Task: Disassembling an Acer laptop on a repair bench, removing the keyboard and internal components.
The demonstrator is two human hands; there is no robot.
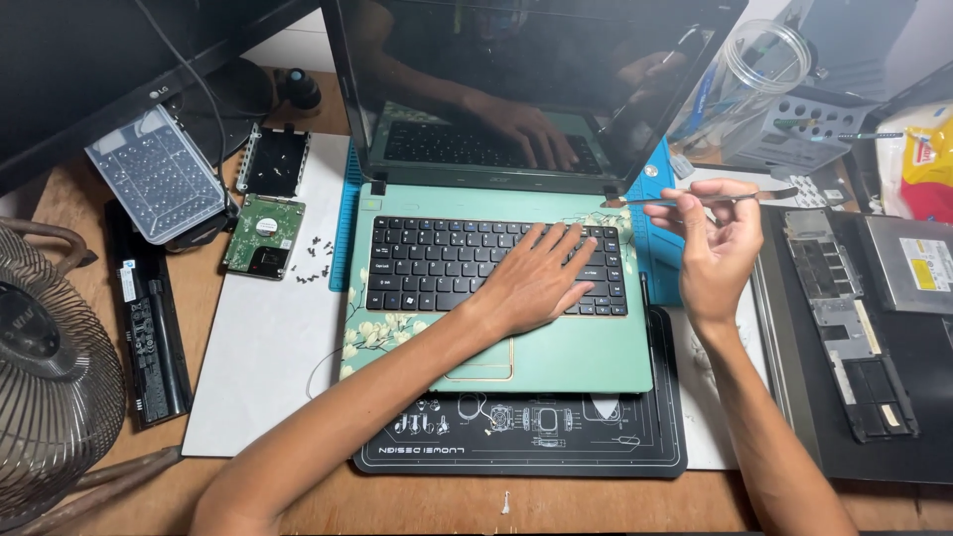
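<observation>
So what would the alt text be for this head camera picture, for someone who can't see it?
A person's left hand rests flat on the black keyboard of an open green laptop, while the right hand holds a thin metal tool beside the dark screen. A bare hard drive, loose screws and a laptop battery lie to the left on the wooden desk.

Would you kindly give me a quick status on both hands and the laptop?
Left hand flat on laptop keyboard. Right hand holds thin metal pry tool above laptop's right edge. Loose screws lie left of laptop.

Wooden desk [119, 486]: white mat [258, 377], laptop battery [149, 318], fan [50, 387]
</observation>
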